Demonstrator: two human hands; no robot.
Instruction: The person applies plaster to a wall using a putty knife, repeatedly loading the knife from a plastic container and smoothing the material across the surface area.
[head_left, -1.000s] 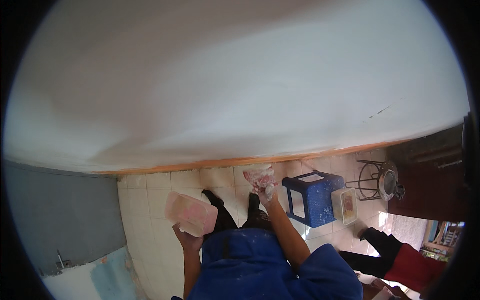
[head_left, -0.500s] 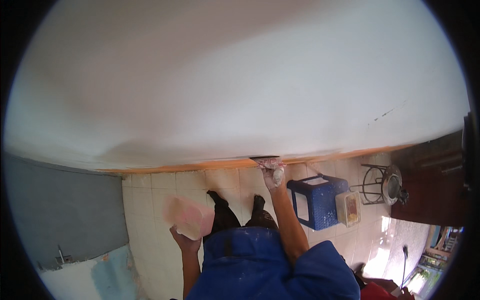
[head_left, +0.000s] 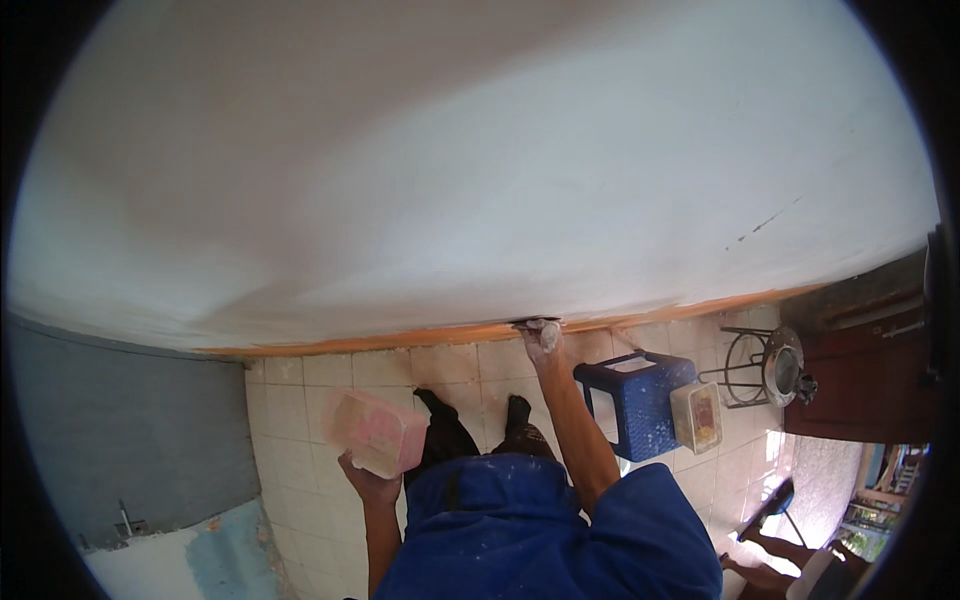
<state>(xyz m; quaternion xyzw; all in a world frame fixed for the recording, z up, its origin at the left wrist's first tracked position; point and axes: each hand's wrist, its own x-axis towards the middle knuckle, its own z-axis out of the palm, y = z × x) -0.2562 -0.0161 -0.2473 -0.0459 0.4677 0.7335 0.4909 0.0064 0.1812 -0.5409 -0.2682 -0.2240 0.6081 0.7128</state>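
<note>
My left hand (head_left: 372, 482) grips a pink plastic tub (head_left: 385, 437) from beneath and the side, held out at waist height. Pale residue coats the tub's walls. My right arm reaches forward, and my right hand (head_left: 543, 338), smeared with white paste, is closed round a putty knife (head_left: 533, 320). Only the thin dark edge of the knife shows; its handle is hidden by my fingers. The blade lies against the white wall (head_left: 480, 180), just above an orange strip (head_left: 430, 337) low in the view.
To the right stands a blue plastic stool (head_left: 650, 405), with a clear tub (head_left: 697, 418) at its side. Beyond are a round metal-framed stool (head_left: 783, 370) and a reddish-brown cabinet (head_left: 860, 385). A grey wall (head_left: 130, 430) rises at left. Another person's bare limbs (head_left: 770, 565) show at lower right.
My right hand has turned and shifted slightly along the wall, so less of the blade shows. The left hand and tub stay nearly still. At lower right, the other person has moved.
</note>
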